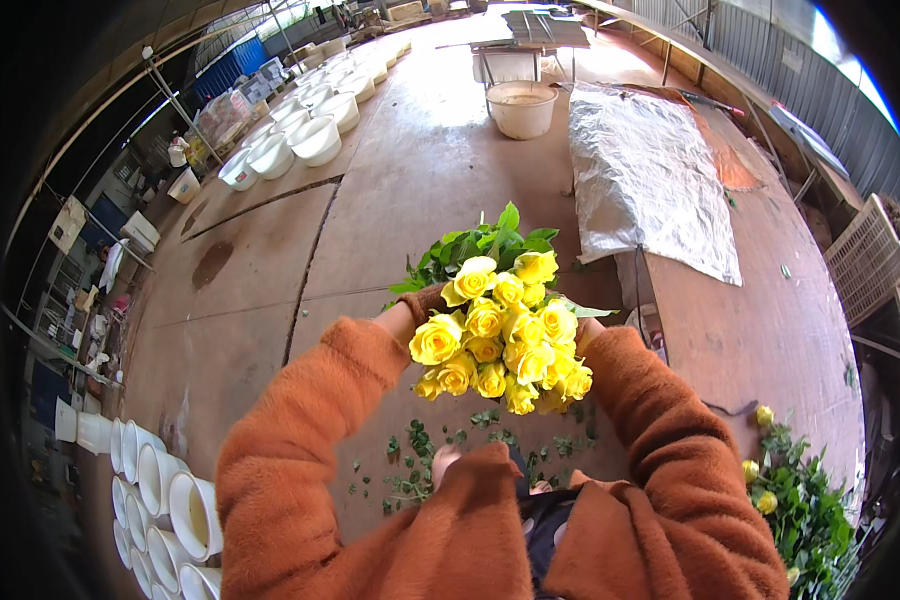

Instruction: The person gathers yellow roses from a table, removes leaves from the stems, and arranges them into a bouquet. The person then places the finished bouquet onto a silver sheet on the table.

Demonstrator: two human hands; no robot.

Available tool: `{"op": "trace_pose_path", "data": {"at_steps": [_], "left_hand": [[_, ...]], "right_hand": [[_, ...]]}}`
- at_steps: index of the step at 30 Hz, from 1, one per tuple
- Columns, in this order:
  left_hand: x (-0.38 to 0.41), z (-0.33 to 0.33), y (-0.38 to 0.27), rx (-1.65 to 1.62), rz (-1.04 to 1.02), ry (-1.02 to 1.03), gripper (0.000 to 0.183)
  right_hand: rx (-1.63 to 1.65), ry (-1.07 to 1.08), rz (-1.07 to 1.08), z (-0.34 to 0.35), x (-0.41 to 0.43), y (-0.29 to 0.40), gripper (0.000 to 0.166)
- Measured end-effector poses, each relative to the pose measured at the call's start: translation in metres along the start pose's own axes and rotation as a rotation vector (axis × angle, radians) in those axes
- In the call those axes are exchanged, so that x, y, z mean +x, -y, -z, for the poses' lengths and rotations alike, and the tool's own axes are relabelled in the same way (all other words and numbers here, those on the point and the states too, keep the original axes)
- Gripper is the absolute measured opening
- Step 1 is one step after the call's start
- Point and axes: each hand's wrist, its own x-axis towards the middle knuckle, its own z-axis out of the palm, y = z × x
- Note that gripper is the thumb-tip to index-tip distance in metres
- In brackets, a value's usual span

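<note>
A bunch of yellow roses (506, 337) is held out in front of my chest, its blooms facing me. Green leaves (487, 244) spread beyond the blooms on the far side. My left hand (424, 302), in a brown glove, grips the bunch from its left side. On the opposite side my right hand (586, 330) also grips it; little more than its wrist shows. Blooms and leaves hide the fingers of both hands and most of the stems.
Cut leaves (420, 442) litter the floor by my feet. More yellow roses (802, 495) lie at lower right. Stacked white buckets (169, 495) stand at lower left, with rows of white tubs (315, 139) farther off. Ahead are a round tub (523, 109) and a silvery sheet (645, 165) over a surface.
</note>
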Motion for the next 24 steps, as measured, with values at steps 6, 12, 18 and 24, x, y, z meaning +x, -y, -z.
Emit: {"op": "trace_pose_path", "data": {"at_steps": [6, 12, 18, 24], "left_hand": [[0.085, 0.068, -0.055, 0.061, 0.03, 0.067, 0.041], [0.166, 0.149, -0.124, 0.111, 0.063, 0.147, 0.039], [0.245, 0.201, -0.185, 0.159, 0.088, 0.2, 0.038], [0.322, 0.224, -0.231, 0.205, 0.048, 0.224, 0.037]], "right_hand": [[-0.047, -0.051, 0.066, 0.05, 0.108, 0.016, 0.033], [-0.105, -0.143, 0.11, 0.093, 0.232, 0.032, 0.032], [-0.169, -0.253, 0.197, 0.159, 0.323, 0.074, 0.032], [-0.232, -0.327, 0.258, 0.239, 0.387, 0.108, 0.031]]}}
